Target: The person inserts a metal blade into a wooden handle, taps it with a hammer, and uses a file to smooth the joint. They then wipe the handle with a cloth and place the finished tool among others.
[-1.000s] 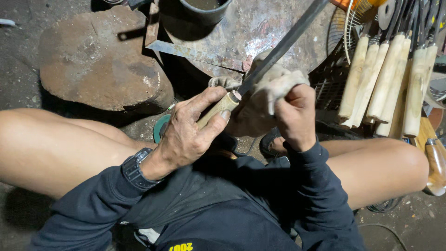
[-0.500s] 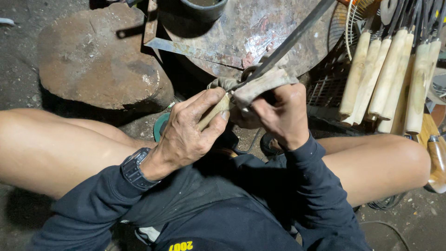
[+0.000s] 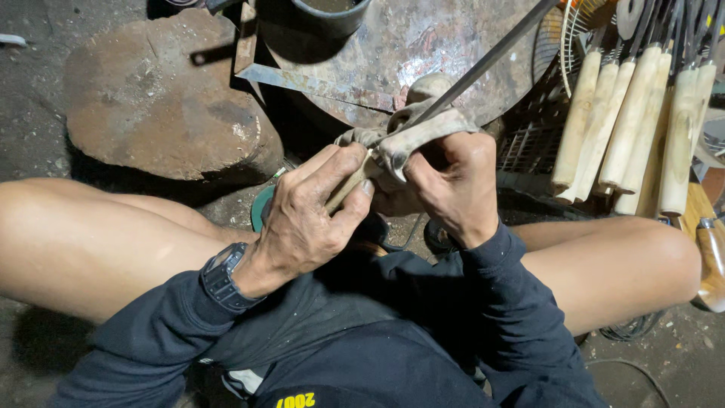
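Gripping a pale wooden handle, the left hand is closed around it at the lap. The right hand is clenched on a grimy cloth, which since a second ago has been shifted to wrap the base of the long dark blade. Beyond: a rusted metal disc, a flat stone, a row of wooden-handled tools.
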